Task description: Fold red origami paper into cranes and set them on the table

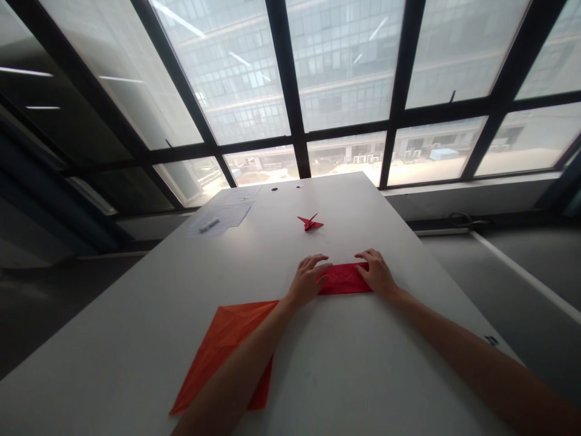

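Observation:
A red sheet of paper (342, 278), folded into a long rectangle with crease lines, lies flat on the white table (181, 284). At its left end rests my left hand (311, 278), fingers apart and thumb on the paper. My right hand (376, 272) touches the right end in the same way, its fingers curved and spread. Neither hand grips the paper. Beyond them stands a small folded red paper crane (310, 223). Creased orange paper (227, 327) lies under my left forearm, which hides part of it.
White sheets of paper (233, 217) lie at the table's far left, with a white marker-like stick (209, 225) on them. Two small holes show near the far edge. Large windows with dark frames (295, 91) rise behind the table.

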Available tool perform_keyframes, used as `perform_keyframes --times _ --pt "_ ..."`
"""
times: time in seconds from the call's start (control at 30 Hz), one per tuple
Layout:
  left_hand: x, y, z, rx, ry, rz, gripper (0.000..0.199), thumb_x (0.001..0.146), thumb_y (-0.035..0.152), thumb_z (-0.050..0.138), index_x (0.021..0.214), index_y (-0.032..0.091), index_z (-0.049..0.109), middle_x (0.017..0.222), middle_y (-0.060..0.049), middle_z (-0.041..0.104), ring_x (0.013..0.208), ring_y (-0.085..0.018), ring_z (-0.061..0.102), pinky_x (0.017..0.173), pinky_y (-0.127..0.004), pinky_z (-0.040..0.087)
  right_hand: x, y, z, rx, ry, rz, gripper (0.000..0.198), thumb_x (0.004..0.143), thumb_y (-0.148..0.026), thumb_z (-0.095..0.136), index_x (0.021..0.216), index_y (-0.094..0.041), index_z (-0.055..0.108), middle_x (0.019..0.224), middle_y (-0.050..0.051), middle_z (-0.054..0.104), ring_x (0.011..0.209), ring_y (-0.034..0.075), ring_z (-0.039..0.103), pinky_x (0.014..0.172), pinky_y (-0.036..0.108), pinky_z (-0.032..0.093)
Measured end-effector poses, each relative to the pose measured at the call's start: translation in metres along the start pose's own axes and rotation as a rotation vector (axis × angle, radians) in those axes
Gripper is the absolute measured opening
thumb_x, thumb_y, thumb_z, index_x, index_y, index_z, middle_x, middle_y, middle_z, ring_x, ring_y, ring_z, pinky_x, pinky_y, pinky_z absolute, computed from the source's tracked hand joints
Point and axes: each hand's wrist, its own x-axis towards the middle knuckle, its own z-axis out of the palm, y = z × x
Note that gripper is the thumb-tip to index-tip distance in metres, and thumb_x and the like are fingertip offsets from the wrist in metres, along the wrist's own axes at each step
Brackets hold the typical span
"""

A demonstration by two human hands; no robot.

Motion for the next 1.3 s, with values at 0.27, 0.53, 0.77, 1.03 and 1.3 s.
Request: perform_keyframes --times 0.27,0.53,0.77,1.03,1.3 --pt "-0.002 0.004 -0.002 -0.062 -0.294 0.053 0.073 0.08 0.05 0.073 0.144 0.027 0.047 0.147 -0.008 0.048 0.14 -0.029 0.039 0.119 -0.046 0.028 0.001 -0.006 -0.02 -0.02 -0.414 -0.29 0.039 0.081 -0.038 0.073 0.118 -0.029 0.069 0.127 0.007 0.063 0.117 0.029 0.055 0.102 0.045 0.04" --pt "0.0 0.004 -0.002 -0.107 -0.261 0.04 0.041 0.093 0.043 0.058 0.132 0.03 0.06 0.142 -0.004 0.054 0.136 -0.025 0.045 0.118 -0.045 0.03 0.001 -0.019 -0.028 -0.08 -0.445 -0.316 0.044 0.08 -0.051 0.071 0.119 -0.029 0.069 0.124 0.007 0.066 0.114 0.03 0.056 0.099 0.044 0.04" --pt "0.0 0.006 0.0 -0.027 -0.234 0.069 0.034 0.101 0.036 0.042 0.125 0.029 0.065 0.135 -0.001 0.061 0.133 -0.022 0.049 0.115 -0.044 0.035 -0.001 -0.025 -0.027 -0.156 -0.445 -0.333 0.021 0.092 -0.032 0.057 0.106 -0.031 0.073 0.119 0.002 0.069 0.11 0.025 0.058 0.098 0.042 0.04" --pt "0.001 0.01 -0.007 0.003 -0.222 0.169 0.036 0.099 0.038 0.046 0.129 0.025 0.062 0.132 -0.004 0.063 0.127 -0.022 0.055 0.109 -0.036 0.045 -0.003 -0.033 -0.03 -0.187 -0.444 -0.381 0.038 0.079 -0.017 0.059 0.114 -0.028 0.069 0.122 0.006 0.067 0.113 0.027 0.057 0.105 0.047 0.037" --pt "-0.001 0.019 -0.01 0.005 -0.236 0.147 0.035 0.1 0.039 0.044 0.13 0.031 0.061 0.131 0.0 0.064 0.119 -0.02 0.062 0.105 -0.033 0.048 -0.003 -0.034 -0.027 -0.168 -0.43 -0.401 0.044 0.078 -0.013 0.059 0.119 -0.028 0.067 0.12 0.006 0.068 0.111 0.027 0.058 0.1 0.045 0.043"
